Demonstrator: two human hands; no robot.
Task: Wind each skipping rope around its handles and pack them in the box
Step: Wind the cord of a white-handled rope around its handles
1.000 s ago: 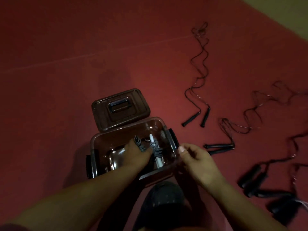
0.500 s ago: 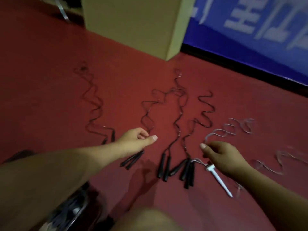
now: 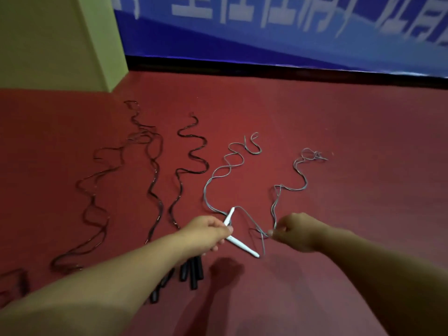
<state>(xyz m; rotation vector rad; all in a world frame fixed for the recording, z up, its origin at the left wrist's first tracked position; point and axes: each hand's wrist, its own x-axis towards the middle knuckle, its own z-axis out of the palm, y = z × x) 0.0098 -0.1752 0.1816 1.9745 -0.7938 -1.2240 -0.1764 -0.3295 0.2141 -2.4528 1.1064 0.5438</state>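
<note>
My left hand [image 3: 206, 232] grips the two white handles [image 3: 238, 244] of a grey skipping rope; the handles fan out from my fist in a V. Its grey cord [image 3: 219, 173] snakes away over the red floor. My right hand [image 3: 294, 231] pinches a grey cord [image 3: 275, 209] near the handles; which rope that strand belongs to I cannot tell. A second grey rope [image 3: 301, 175] lies further right. Several black ropes [image 3: 155, 170] lie stretched out to the left, their black handles [image 3: 192, 272] under my left forearm. The box is out of view.
A yellow-green pillar [image 3: 60, 42] stands at the back left. A blue banner with white characters [image 3: 278, 30] runs along the back wall above a black skirting. Bare red floor [image 3: 375, 141] stretches to the right.
My view swung from the box to the row of ropes. My left hand moved right and took hold of the white handles; my right hand let the handle go and now pinches the grey cord.
</note>
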